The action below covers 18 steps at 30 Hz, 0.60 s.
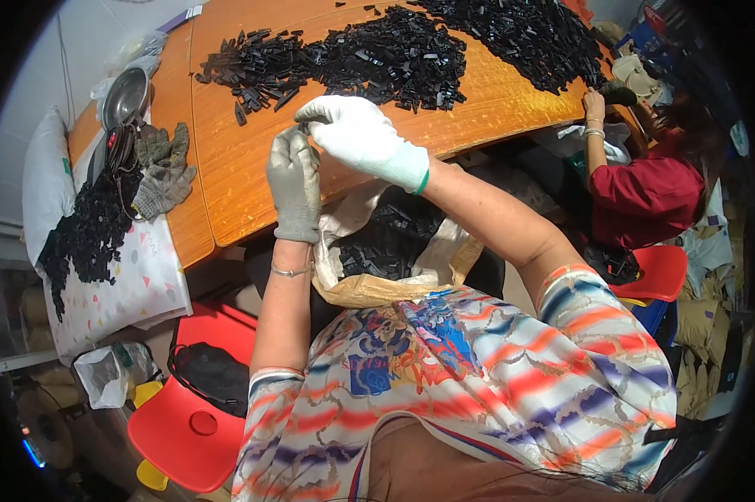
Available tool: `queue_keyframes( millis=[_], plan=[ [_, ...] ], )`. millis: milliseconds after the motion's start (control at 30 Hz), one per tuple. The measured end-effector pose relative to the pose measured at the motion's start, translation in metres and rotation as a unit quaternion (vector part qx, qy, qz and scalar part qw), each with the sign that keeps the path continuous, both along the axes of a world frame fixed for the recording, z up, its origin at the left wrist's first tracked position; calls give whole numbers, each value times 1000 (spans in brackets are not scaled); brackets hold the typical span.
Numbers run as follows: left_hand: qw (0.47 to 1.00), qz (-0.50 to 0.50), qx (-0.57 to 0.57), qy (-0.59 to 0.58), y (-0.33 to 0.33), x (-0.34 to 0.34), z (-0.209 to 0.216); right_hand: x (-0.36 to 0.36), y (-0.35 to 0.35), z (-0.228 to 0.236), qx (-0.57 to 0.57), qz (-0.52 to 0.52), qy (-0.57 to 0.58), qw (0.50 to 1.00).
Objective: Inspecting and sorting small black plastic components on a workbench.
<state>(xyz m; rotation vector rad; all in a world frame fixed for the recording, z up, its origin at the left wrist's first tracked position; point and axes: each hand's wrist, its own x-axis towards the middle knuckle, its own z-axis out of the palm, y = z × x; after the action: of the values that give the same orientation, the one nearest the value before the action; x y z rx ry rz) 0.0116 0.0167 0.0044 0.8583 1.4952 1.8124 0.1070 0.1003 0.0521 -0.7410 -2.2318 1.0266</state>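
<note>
My left hand [294,182], in a grey glove, is raised at the near edge of the table with its fingers closed. Against it, my right hand [359,140] in a white glove with a green cuff is bent over, fingertips pinched together. Between the fingertips of both shows a bit of a small black plastic piece [305,128], mostly hidden by the gloves. Just beyond lie heaps of similar black plastic pieces [386,58] on the orange wooden table [252,167]. Below my hands, an open sack [356,290] on my lap holds more black pieces.
At the left stand a metal bowl [126,98], a pair of worn gloves [164,167] and a dark pile [93,222] on a patterned cover. A red chair [185,435] holds a black bag [210,376]. A co-worker in a red top [645,197] reaches to the table's right end.
</note>
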Motion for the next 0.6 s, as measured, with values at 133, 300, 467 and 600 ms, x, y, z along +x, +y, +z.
queue_keyframes(
  millis=[133, 300, 467, 600],
  plan=[
    [1000, 30, -6, 4, 3, 1, 0, -4, -3, 1, 69, -26, -40, 996],
    [1000, 27, 7, 8, -1, -1, -3, -12, 1, -13, 221, 0, -72, 973],
    [978, 27, -25, -207, -2, 2, 0, -12, 9, -24, 255, 71, -94, 960],
    [971, 34, -68, -227, 8, -2, -6, -9, 6, -33, 241, 36, -74, 967]
  ],
)
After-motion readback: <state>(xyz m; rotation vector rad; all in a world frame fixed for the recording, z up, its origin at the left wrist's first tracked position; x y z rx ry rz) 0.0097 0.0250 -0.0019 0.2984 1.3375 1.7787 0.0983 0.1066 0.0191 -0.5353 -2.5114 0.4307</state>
